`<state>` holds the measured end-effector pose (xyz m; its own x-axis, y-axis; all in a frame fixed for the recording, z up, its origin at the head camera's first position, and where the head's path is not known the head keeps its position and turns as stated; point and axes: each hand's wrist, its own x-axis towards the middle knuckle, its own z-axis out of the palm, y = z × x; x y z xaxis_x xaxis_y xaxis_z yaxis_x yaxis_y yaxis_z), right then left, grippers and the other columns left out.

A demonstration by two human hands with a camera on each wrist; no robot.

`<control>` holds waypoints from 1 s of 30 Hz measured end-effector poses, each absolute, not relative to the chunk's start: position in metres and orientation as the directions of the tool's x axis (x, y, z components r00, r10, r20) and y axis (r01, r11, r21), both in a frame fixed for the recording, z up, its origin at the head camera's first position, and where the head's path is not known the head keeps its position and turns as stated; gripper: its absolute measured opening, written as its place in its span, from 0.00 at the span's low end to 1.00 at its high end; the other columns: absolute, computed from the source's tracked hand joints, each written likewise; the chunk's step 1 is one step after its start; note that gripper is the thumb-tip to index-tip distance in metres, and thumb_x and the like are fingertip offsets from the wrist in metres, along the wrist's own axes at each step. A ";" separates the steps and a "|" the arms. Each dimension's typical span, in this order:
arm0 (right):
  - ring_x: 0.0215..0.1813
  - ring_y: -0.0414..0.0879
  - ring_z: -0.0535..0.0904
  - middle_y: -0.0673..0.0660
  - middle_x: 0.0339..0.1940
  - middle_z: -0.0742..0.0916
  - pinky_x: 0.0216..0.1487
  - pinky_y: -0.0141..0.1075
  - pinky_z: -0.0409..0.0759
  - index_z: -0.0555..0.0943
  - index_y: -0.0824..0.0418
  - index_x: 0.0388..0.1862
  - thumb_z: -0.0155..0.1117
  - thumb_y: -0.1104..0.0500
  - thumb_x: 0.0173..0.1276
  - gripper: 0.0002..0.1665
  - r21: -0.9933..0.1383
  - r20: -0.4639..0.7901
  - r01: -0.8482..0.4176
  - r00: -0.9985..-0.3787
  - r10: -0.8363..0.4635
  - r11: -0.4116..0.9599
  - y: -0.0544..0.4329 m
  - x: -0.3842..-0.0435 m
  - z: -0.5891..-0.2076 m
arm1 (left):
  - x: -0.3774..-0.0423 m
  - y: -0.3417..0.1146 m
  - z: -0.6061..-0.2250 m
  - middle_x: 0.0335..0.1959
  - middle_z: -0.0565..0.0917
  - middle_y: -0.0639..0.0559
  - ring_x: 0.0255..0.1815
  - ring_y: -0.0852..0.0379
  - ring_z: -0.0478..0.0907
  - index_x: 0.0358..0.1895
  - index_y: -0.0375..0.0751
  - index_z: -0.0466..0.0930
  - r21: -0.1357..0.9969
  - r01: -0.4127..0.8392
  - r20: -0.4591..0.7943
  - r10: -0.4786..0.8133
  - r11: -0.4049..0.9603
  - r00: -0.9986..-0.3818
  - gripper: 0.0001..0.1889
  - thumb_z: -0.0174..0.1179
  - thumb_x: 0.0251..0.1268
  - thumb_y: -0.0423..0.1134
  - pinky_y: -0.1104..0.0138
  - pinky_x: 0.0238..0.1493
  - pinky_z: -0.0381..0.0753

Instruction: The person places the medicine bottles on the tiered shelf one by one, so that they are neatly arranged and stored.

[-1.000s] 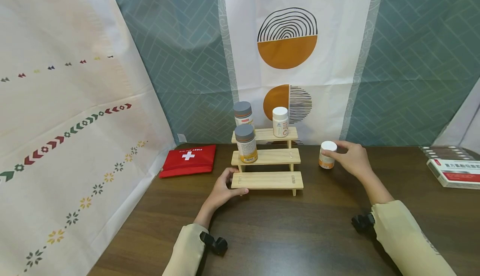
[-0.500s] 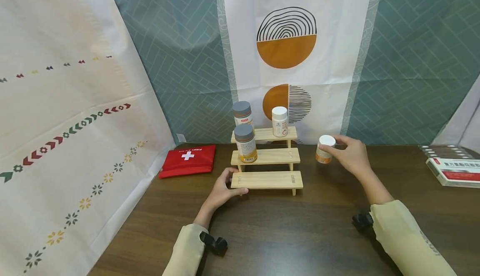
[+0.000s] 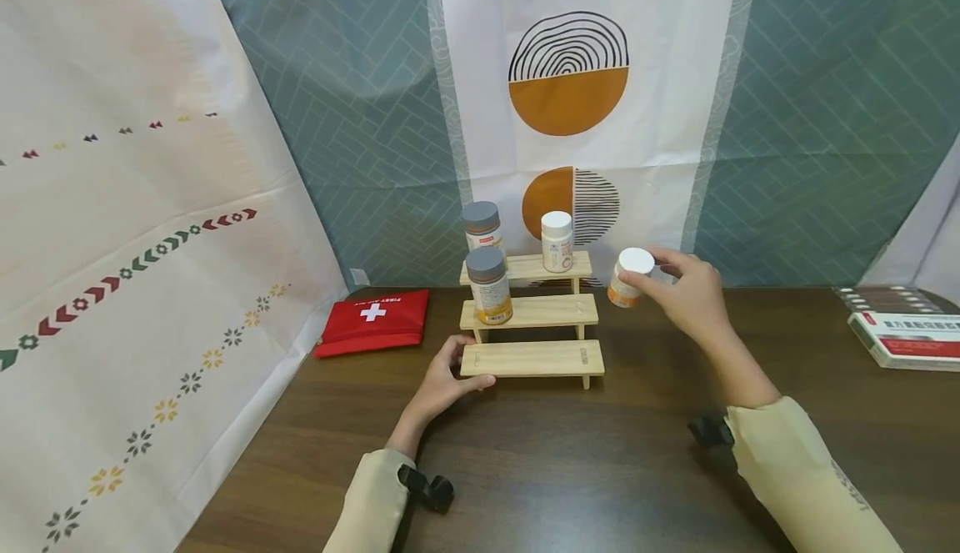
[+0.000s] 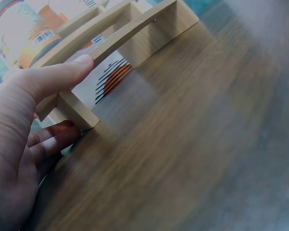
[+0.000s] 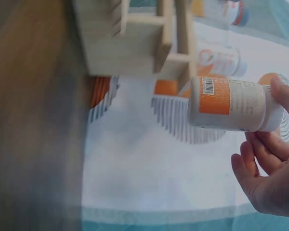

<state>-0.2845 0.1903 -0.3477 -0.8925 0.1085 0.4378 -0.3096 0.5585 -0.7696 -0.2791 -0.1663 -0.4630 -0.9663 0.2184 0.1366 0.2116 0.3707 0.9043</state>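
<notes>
A three-step wooden display stand (image 3: 532,357) stands on the table. My left hand (image 3: 441,384) grips the left end of its lowest step; in the left wrist view the thumb lies on the step's edge and the fingers are by the stand's leg (image 4: 77,111). To the right of the stand, my right hand (image 3: 693,293) holds a white pill bottle (image 5: 229,103) with an orange label in the air, pinching it at its cap, slightly tilted. A grey-capped bottle (image 3: 492,294) stands on the middle step. The top step bears another grey-capped bottle (image 3: 481,223) and a small white bottle (image 3: 557,246).
A red first aid pouch (image 3: 372,324) lies left of the stand. At the far right are a white and red medicine box (image 3: 911,343) and a blister pack (image 3: 888,300). Patterned cloth (image 3: 337,119) hangs behind the table (image 3: 555,470).
My right hand has lifted the white pill bottle off the table and carried it left, toward the stand. My left hand keeps its hold on the lowest step.
</notes>
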 end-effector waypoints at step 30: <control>0.61 0.61 0.78 0.66 0.58 0.83 0.63 0.54 0.75 0.78 0.66 0.60 0.73 0.50 0.59 0.33 -0.837 0.357 -0.322 -0.934 -0.005 0.442 0.121 -0.306 -0.351 | -0.258 -0.153 -0.431 0.42 0.81 0.37 0.39 0.61 0.72 0.61 0.30 0.69 0.887 0.253 0.199 0.175 0.387 -0.964 0.31 0.71 0.53 0.31 0.70 0.43 0.71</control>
<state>-0.3058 0.1207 -0.3513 -0.9341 -0.0049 0.3570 -0.3223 0.4418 -0.8372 -0.2584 -0.1525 -0.4311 -0.9642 0.1746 0.1994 0.2535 0.3871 0.8865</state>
